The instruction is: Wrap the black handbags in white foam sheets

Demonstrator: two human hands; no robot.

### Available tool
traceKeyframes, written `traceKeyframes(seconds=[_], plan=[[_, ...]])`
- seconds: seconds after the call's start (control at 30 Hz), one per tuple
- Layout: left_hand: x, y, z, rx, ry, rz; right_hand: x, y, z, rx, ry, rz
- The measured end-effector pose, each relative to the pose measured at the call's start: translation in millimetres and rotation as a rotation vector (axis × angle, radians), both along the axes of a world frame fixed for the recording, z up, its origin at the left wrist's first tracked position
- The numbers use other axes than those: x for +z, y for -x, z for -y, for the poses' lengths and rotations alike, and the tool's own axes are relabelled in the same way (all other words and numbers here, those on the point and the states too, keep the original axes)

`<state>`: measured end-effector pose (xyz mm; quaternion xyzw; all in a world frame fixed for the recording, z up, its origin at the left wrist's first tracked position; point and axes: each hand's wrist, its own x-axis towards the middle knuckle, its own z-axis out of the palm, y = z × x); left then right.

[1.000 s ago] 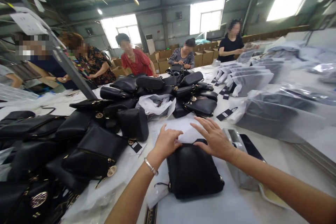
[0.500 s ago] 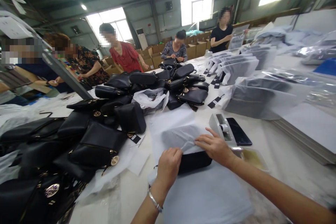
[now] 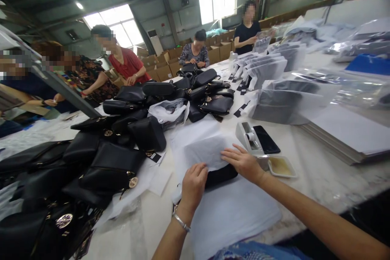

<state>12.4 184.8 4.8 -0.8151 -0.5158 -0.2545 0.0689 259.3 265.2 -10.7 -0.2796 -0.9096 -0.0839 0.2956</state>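
Note:
In front of me a black bag (image 3: 221, 176) lies on sheets of white tissue paper (image 3: 234, 211), with another thin sheet of tissue paper (image 3: 205, 150) covering its far part. My left hand (image 3: 195, 183) is closed at the near left edge of that upper sheet, fingertips pinching it. My right hand (image 3: 243, 163) lies on the sheet's right side with fingers stretched out flat. The bag's near edge shows dark between the hands. Just beyond my right hand are a tape dispenser (image 3: 248, 136) and a black phone (image 3: 266, 139).
Many black handbags (image 3: 112, 166) are heaped along the left and middle. Tissue-wrapped bags (image 3: 280, 103) stand at the right, by a stack of boards (image 3: 350, 134). A small dish (image 3: 282, 166) sits right of my hand. Several people work across the table; a metal post (image 3: 67, 85) rises at left.
My right hand's fingers have flattened onto the tissue paper, which looks smoother over the bag. My left hand stays at the paper's edge. The camera view has shifted slightly.

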Motion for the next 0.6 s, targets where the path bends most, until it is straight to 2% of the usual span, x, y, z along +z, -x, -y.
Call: traceKeyframes(seconds=[0.13, 0.27, 0.47, 0.6], plan=[[-9.8, -3.8, 3.4, -0.025, -0.008, 0.032, -2.0, -7.9, 11.4, -0.038, 0.056, -0.009], [-18.1, -5.9, 11.4, -0.054, 0.022, 0.039, 0.8, -24.5, 40.7, -0.027, 0.167, -0.023], [-23.7, -6.8, 26.7, -0.078, 0.13, -0.007, -6.7, -46.4, 98.6, 0.141, 0.56, 0.048], [-22.5, -7.7, 27.2, -0.068, 0.164, 0.009, -17.4, -41.5, 105.8, 0.135, 0.722, 0.094]])
